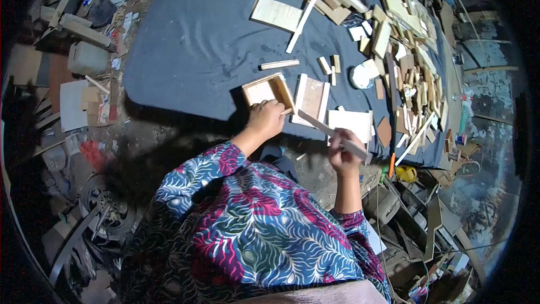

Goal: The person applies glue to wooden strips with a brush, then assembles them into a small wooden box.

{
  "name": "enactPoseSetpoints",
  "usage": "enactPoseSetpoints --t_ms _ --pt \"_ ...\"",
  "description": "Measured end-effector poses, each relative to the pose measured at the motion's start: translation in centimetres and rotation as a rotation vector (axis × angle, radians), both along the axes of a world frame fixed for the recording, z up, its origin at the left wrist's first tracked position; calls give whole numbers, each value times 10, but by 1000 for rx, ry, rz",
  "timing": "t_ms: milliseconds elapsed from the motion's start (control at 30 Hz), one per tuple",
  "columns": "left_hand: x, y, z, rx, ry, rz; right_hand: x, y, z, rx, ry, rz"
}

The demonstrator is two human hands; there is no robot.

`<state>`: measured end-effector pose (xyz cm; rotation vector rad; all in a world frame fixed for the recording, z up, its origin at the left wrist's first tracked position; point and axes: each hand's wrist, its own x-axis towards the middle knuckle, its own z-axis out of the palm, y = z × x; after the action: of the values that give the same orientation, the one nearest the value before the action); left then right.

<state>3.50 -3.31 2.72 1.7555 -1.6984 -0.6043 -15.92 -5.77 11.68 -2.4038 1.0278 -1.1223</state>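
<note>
My left hand (266,119) is closed on the near wall of a small open wooden box (262,91) at the front edge of the cloth-covered table. In my right hand (345,149) is a long flat strip (316,123), whose far end reaches close to the box's right corner; it is slightly blurred. Between the hands lies a wooden panel with pale side rails (311,98). A white panel (350,124) rests just beyond my right hand. Behind the box is a short stack of thin strips (279,65).
Dark cloth covers the table (180,50). A white round container (361,75) stands right of centre, and many wood offcuts (419,87) are heaped at the right. A pale board (276,14) and a long strip (306,16) lie at the back. Scrap clutters the floor on both sides.
</note>
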Motion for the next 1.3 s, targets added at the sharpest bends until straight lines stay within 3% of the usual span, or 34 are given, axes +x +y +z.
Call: enactPoseSetpoints --t_ms 100,167,333,367,433,467,500,600,700,767,833,933,1033,1133,1300 --pt "-2 -2 -1 9 6 2 -25 -27 16 160 -489 -326" --pt "-3 -3 -3 13 -6 -4 -52 -63 8 108 -560 -503" --pt "-2 -2 2 1 15 -8 -83 -128 -52 -36 -68 -718" --pt "-3 -2 2 9 18 -13 -87 -134 -65 39 -33 -730" --pt "-4 -3 4 26 0 -15 -88 -145 -93 132 -365 -673" --pt "-4 -3 3 43 16 -13 -92 -144 -95 317 -445 -796" --pt "-4 -3 3 60 32 -8 -102 -152 -114 374 -868 -785" --pt "-2 -3 5 48 16 -1 -111 -143 -106 517 -1308 -1018" --pt "-1 -4 3 50 36 4 -127 -128 -102 635 -1771 -1007" --pt "-1 -5 4 69 46 3 -132 -110 -96 677 -1910 -823" --pt "0 -5 2 83 44 4 -128 -88 -81 711 -1802 -711" --pt "1 -6 -1 45 53 14 -108 -49 -58 776 -1555 -323" --pt "1 -7 -6 63 59 22 -67 -8 -36 608 -1092 -402" --pt "1 -8 -5 30 36 32 -45 27 -40 568 -878 -308" --pt "-1 -8 -13 18 67 43 -20 53 -50 345 -224 -154"
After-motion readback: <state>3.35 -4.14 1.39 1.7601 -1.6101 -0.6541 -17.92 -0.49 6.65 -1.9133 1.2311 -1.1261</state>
